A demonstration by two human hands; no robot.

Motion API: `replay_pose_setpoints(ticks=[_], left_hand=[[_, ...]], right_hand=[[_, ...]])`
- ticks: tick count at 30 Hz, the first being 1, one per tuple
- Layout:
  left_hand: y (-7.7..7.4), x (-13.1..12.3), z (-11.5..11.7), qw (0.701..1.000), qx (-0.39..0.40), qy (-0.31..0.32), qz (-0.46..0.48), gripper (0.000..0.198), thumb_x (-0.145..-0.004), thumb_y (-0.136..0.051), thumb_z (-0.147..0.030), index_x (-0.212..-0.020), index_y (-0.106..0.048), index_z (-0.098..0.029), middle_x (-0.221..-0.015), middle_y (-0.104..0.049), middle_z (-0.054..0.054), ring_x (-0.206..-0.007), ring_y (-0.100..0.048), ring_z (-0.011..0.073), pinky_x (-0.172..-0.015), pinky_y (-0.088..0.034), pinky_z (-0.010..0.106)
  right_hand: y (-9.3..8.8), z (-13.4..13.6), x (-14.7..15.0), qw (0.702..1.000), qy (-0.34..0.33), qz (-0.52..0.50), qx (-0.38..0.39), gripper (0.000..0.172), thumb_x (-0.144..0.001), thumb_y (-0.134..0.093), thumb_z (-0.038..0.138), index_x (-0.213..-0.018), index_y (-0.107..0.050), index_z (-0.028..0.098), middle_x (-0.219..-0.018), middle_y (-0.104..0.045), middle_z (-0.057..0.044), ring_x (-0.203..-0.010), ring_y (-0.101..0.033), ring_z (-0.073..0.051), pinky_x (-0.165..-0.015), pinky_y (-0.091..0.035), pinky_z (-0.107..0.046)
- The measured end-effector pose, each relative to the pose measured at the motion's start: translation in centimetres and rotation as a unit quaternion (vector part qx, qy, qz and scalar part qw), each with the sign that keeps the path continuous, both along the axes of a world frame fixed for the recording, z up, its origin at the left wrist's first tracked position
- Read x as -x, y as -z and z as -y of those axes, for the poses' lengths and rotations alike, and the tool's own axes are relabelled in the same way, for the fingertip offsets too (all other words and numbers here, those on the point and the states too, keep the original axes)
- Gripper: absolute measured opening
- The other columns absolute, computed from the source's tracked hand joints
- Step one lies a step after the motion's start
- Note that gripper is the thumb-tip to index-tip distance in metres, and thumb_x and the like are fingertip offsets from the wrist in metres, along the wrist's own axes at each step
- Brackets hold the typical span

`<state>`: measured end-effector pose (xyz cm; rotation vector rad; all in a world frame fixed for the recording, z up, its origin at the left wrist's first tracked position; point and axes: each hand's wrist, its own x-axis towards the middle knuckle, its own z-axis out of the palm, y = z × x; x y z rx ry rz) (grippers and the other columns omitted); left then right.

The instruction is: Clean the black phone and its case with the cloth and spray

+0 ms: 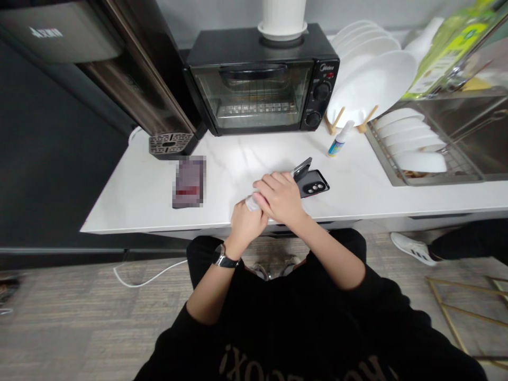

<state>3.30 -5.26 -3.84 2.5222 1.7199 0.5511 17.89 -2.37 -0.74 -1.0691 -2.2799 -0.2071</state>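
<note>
My left hand [246, 222], with a watch on its wrist, is closed around a crumpled white tissue [251, 203] near the counter's front edge. My right hand [280, 198] lies partly over it, fingers bent and pressed together, its thumb against the tissue. Just beyond my right hand, a dark phone-like piece [302, 168] stands tilted, its lower end hidden by the fingers. Beside it a black phone case [316, 183] with a camera cutout rests on the white counter [226, 153]. A small spray bottle [340, 139] stands farther back to the right.
A pixelated purplish item [189, 182] lies left. Behind are a black toaster oven [254, 95], a dispenser [170, 143] and white plates [369, 79] in a wooden rack. At right, bowls [416, 140] sit in a sink basket. Another person's shoe [413, 248] is on the floor.
</note>
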Motion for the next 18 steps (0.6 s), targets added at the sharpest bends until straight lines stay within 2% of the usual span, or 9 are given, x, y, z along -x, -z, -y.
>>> replay_pose_setpoints(ticks=[3, 5, 8, 10, 12, 13, 15, 16, 18], left_hand=[[-0.4, -0.1, 0.1, 0.999, -0.027, 0.020, 0.005, 0.038, -0.109, -0.048, -0.037, -0.108, -0.074, -0.011, -0.088, -0.078, 0.016, -0.081, -0.077, 0.0286, -0.076, -0.057, 0.037], [-0.7, -0.2, 0.2, 0.998, -0.046, 0.033, 0.036, 0.039, -0.111, -0.046, -0.038, -0.122, -0.071, -0.010, -0.100, -0.081, 0.016, -0.091, -0.079, 0.0261, -0.082, -0.058, 0.034], [-0.9, -0.4, 0.2, 0.995, -0.057, 0.047, 0.066, 0.037, -0.112, -0.047, -0.036, -0.131, -0.067, -0.011, -0.121, -0.079, 0.018, -0.101, -0.079, 0.0247, -0.088, -0.059, 0.033], [-0.8, -0.4, 0.2, 0.995, -0.057, 0.055, 0.065, 0.034, -0.110, -0.049, -0.033, -0.129, -0.067, -0.012, -0.126, -0.078, 0.017, -0.101, -0.079, 0.0251, -0.087, -0.059, 0.034], [-0.5, -0.3, 0.1, 0.996, -0.049, 0.050, 0.048, 0.026, -0.106, -0.052, -0.028, -0.116, -0.071, -0.013, -0.113, -0.081, 0.016, -0.092, -0.079, 0.0262, -0.080, -0.058, 0.035], [-0.4, -0.3, 0.1, 0.998, -0.039, 0.040, 0.036, 0.022, -0.103, -0.054, -0.024, -0.106, -0.073, -0.013, -0.101, -0.081, 0.015, -0.085, -0.078, 0.0267, -0.075, -0.058, 0.035], [-0.1, -0.1, 0.0, 0.999, -0.017, 0.018, 0.021, 0.016, -0.095, -0.057, -0.018, -0.088, -0.071, -0.015, -0.081, -0.077, 0.012, -0.074, -0.075, 0.0270, -0.068, -0.056, 0.036], [-0.1, -0.1, -0.1, 1.000, -0.011, 0.015, 0.020, 0.016, -0.094, -0.058, -0.017, -0.085, -0.071, -0.016, -0.078, -0.076, 0.012, -0.073, -0.075, 0.0273, -0.067, -0.056, 0.036], [-0.1, 0.0, -0.1, 0.999, -0.015, 0.035, 0.034, 0.018, -0.098, -0.056, -0.019, -0.096, -0.074, -0.015, -0.092, -0.080, 0.014, -0.084, -0.079, 0.0285, -0.075, -0.060, 0.037]], right_hand=[[0.2, -2.9, -3.9, 0.997, 0.073, -0.035, 0.004, 0.047, -0.113, -0.032, 0.035, -0.083, -0.065, 0.023, -0.083, -0.069, -0.008, -0.088, -0.056, -0.026, -0.085, -0.036, -0.044], [0.3, -4.6, -6.3, 0.988, 0.136, -0.074, 0.013, 0.050, -0.112, -0.028, 0.031, -0.076, -0.062, 0.024, -0.079, -0.067, -0.009, -0.084, -0.056, -0.027, -0.082, -0.036, -0.044], [0.4, -4.7, -7.0, 0.974, 0.188, -0.128, 0.016, 0.048, -0.111, -0.029, 0.028, -0.078, -0.064, 0.024, -0.089, -0.072, -0.010, -0.089, -0.058, -0.028, -0.085, -0.039, -0.046], [0.3, -3.0, -5.3, 0.976, 0.162, -0.145, 0.011, 0.044, -0.111, -0.031, 0.027, -0.086, -0.067, 0.024, -0.101, -0.075, -0.009, -0.101, -0.061, -0.028, -0.100, -0.040, -0.049], [0.2, -0.6, -2.9, 0.986, 0.099, -0.137, 0.016, 0.040, -0.110, -0.033, 0.026, -0.094, -0.070, 0.025, -0.107, -0.076, -0.006, -0.110, -0.062, -0.027, -0.116, -0.034, -0.051], [0.1, 0.4, -1.9, 0.991, 0.062, -0.117, 0.024, 0.038, -0.110, -0.035, 0.027, -0.097, -0.071, 0.025, -0.107, -0.077, -0.005, -0.112, -0.063, -0.026, -0.119, -0.032, -0.051], [-0.1, 1.8, -0.8, 0.996, 0.005, -0.080, 0.037, 0.035, -0.109, -0.038, 0.029, -0.101, -0.073, 0.025, -0.105, -0.078, -0.004, -0.109, -0.063, -0.025, -0.119, -0.034, -0.049], [-0.1, 1.9, -0.9, 0.997, -0.009, -0.067, 0.041, 0.036, -0.110, -0.039, 0.030, -0.102, -0.073, 0.025, -0.105, -0.078, -0.005, -0.107, -0.063, -0.025, -0.116, -0.037, -0.048], [-0.1, 1.2, -2.4, 0.997, 0.003, -0.067, 0.046, 0.039, -0.110, -0.037, 0.032, -0.100, -0.074, 0.024, -0.103, -0.078, -0.006, -0.102, -0.063, -0.026, -0.107, -0.041, -0.047]])
